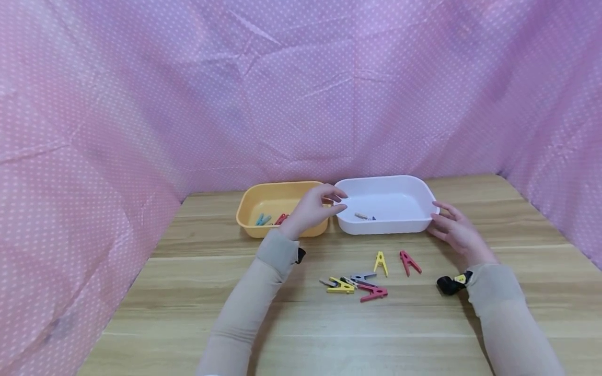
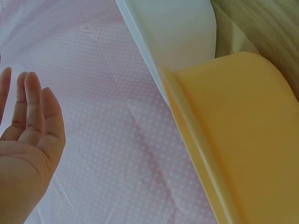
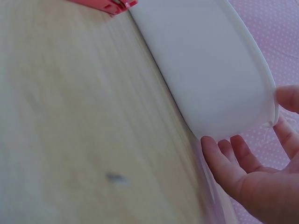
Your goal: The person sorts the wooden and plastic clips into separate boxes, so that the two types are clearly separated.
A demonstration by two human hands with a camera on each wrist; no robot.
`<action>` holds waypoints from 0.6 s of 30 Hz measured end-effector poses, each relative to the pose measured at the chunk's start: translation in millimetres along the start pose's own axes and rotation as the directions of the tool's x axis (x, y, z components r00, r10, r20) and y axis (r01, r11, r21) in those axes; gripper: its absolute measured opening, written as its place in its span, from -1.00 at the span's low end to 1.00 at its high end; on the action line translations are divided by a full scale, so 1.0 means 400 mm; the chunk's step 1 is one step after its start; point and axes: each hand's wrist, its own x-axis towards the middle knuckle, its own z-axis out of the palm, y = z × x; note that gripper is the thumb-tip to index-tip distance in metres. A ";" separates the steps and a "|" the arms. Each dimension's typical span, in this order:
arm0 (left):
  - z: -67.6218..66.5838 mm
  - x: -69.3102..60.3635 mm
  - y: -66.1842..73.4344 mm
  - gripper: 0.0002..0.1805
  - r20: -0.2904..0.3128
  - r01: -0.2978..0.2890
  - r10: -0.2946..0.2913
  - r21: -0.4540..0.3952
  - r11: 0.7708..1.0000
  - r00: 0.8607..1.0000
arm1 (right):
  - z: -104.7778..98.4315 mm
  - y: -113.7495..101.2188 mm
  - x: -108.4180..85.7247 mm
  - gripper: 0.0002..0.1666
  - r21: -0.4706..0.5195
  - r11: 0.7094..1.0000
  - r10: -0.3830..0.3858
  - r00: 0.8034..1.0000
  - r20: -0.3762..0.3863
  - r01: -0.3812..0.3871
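My left hand [image 1: 312,206] is over the right end of the yellow tub [image 1: 249,225], its fingertips near the left rim of the white tub [image 1: 390,227]. In the left wrist view, the fingers [image 2: 32,107] are extended, with nothing held in view. At the white tub's right end is my right hand [image 1: 456,232]. Its fingertips [image 3: 210,144] touch the outer wall and rim in the right wrist view. A wooden clothespin [image 1: 361,215] lies inside the white tub. The yellow tub contains a teal clothespin [image 1: 262,220] and a red clothespin [image 1: 281,219], partly hidden by my left arm.
In front of the tubs, a yellow clothespin [image 1: 381,263] and a red clothespin [image 1: 409,262] lie apart on the wooden table [image 1: 329,334]. Nearer lies a small pile with a grey clothespin [image 1: 363,276]. A pink dotted cloth [image 1: 301,115] hangs behind.
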 end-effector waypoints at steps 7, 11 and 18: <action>-0.010 -0.029 -0.004 -0.77 -0.015 -0.032 0.032 -0.003 0.999 0.999 | -0.008 0.001 0.004 -0.61 0.029 1.000 0.000 1.000 0.013 -0.001; -0.012 -0.046 -0.006 -0.78 -0.026 -0.052 0.052 0.010 0.999 0.998 | -0.008 0.001 0.005 -0.60 0.033 0.999 0.009 1.000 0.018 -0.009; -0.017 -0.068 -0.006 -0.79 -0.036 -0.056 0.057 0.010 0.998 0.998 | -0.007 0.001 0.004 -0.61 0.013 1.000 0.020 1.000 0.014 -0.020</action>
